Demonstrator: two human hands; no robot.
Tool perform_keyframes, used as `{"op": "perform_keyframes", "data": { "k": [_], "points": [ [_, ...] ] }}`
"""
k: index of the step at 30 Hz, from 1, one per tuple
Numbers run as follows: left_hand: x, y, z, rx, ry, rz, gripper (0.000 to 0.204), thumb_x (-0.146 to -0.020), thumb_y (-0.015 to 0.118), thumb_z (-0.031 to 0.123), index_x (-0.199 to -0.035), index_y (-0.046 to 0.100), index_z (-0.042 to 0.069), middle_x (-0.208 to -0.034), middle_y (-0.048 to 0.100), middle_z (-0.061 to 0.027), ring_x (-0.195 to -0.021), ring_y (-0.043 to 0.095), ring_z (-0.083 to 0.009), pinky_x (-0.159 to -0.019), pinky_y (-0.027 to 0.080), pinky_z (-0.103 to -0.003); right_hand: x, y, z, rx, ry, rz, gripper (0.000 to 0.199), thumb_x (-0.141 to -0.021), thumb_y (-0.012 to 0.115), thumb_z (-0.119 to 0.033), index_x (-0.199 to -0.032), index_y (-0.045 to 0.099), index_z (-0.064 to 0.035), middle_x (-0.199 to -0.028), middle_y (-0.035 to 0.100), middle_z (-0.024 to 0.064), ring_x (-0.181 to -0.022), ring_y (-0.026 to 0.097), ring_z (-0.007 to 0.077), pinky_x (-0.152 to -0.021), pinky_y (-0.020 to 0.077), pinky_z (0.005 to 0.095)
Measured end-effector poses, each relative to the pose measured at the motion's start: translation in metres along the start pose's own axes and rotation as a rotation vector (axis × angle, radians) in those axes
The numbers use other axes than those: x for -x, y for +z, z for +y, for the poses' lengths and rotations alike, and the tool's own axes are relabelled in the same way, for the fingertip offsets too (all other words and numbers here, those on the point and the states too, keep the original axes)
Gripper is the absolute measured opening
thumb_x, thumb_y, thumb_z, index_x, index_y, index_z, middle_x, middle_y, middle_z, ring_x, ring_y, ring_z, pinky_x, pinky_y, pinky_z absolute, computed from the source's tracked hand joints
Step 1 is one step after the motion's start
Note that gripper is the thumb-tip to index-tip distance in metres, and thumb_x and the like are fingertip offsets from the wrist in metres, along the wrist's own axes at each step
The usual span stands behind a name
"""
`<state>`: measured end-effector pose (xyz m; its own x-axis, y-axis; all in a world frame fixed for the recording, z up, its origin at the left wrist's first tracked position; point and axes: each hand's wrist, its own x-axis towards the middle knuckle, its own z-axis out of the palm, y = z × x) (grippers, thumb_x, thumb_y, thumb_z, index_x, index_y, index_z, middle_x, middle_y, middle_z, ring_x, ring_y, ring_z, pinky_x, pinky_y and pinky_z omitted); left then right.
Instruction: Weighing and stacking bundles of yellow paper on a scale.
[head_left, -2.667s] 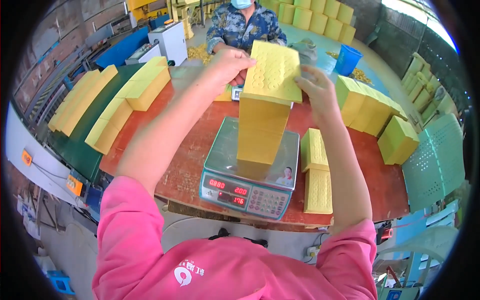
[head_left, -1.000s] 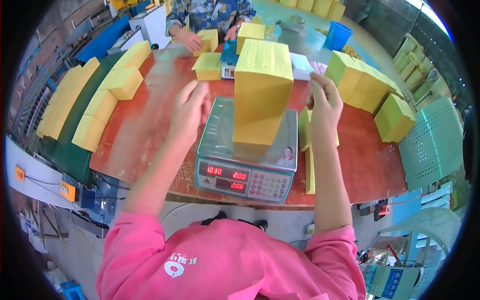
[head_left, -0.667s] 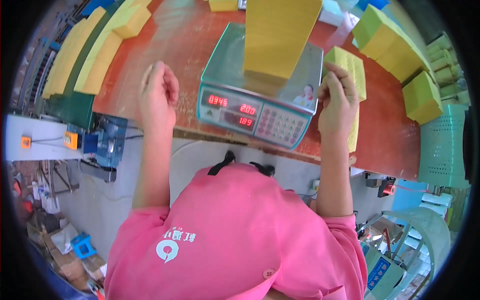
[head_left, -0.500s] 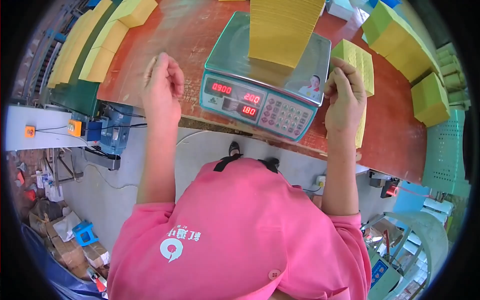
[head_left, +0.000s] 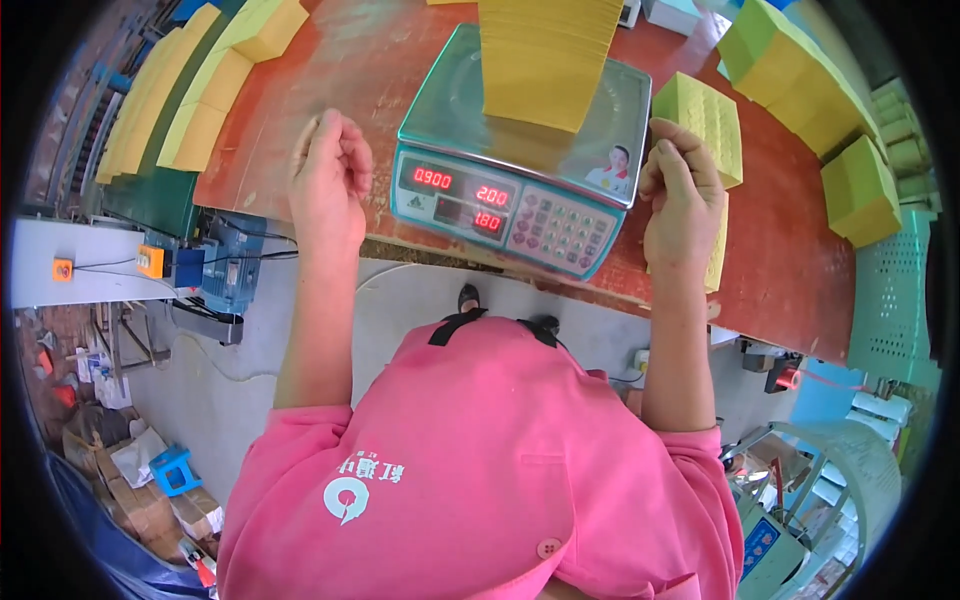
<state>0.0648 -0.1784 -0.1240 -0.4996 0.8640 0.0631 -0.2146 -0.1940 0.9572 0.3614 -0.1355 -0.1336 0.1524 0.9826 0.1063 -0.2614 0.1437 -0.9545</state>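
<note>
A teal-rimmed weighing scale (head_left: 560, 225) with a metal pan and lit red digits stands at the table's front edge. On its pan rests a tall stack of yellow paper sheets (head_left: 545, 70), its top cut off by the frame. My left hand (head_left: 332, 170) hovers left of the scale, fingers loosely bent and apart, holding nothing visible. Beside the scale's right edge is my right hand (head_left: 686, 200), thumb and fingers half curled with nothing seen in them. A yellow paper block (head_left: 705, 125) lies just beyond that hand.
Rows of yellow blocks line the left (head_left: 215, 95) and right (head_left: 800, 75) sides of the red table (head_left: 790, 260). Below the left side sits a blue motor (head_left: 232, 265). A green metal machine (head_left: 830, 490) stands at the lower right.
The scale and paper stack appear slightly further left in view. My right hand's fingers reach a little further left; my left hand is nearly unmoved. The display looks the same.
</note>
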Motion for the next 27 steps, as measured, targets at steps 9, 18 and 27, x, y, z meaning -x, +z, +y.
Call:
{"op": "perform_keyframes", "data": {
  "k": [9, 18, 27],
  "points": [
    [-0.113, 0.049, 0.017, 0.041, -0.413, -0.321, 0.058, -0.092, 0.057, 0.051, -0.126, 0.051, 0.005, -0.111, 0.061, -0.0135, -0.096, 0.063, -0.0253, -0.08, 0.05, -0.039, -0.057, 0.023, 0.018, -0.072, 0.012, -0.006, 0.032, -0.097, 0.055, -0.015, -0.125, 0.059, 0.0008, -0.108, 0.064, 0.0109, -0.093, 0.063, 0.0148, -0.077, 0.0486, 0.0266],
    [-0.208, 0.178, 0.046, -0.291, -0.295, -0.845, 0.072, -0.086, 0.063, 0.056, -0.136, 0.05, 0.007, -0.133, 0.057, -0.0085, -0.109, 0.061, -0.0215, -0.09, 0.049, -0.037, -0.195, 0.05, 0.065, -0.087, 0.112, -0.019, 0.047, -0.1, 0.047, -0.04, -0.133, 0.057, -0.0072, -0.124, 0.062, 0.007, -0.106, 0.058, 0.0165, -0.09, 0.0438, 0.0342],
    [-0.158, 0.146, 0.067, -0.395, -0.577, -0.968, 0.054, -0.089, 0.064, 0.043, -0.128, 0.059, 0.006, -0.114, 0.069, -0.0066, -0.096, 0.069, -0.0154, -0.083, 0.054, -0.028, -0.099, 0.054, 0.07, 0.049, -0.043, -0.115, 0.052, -0.102, 0.044, -0.045, -0.133, 0.054, -0.0047, -0.128, 0.058, 0.0067, -0.118, 0.053, 0.0162, -0.1, 0.0397, 0.0311]
  ]
}}
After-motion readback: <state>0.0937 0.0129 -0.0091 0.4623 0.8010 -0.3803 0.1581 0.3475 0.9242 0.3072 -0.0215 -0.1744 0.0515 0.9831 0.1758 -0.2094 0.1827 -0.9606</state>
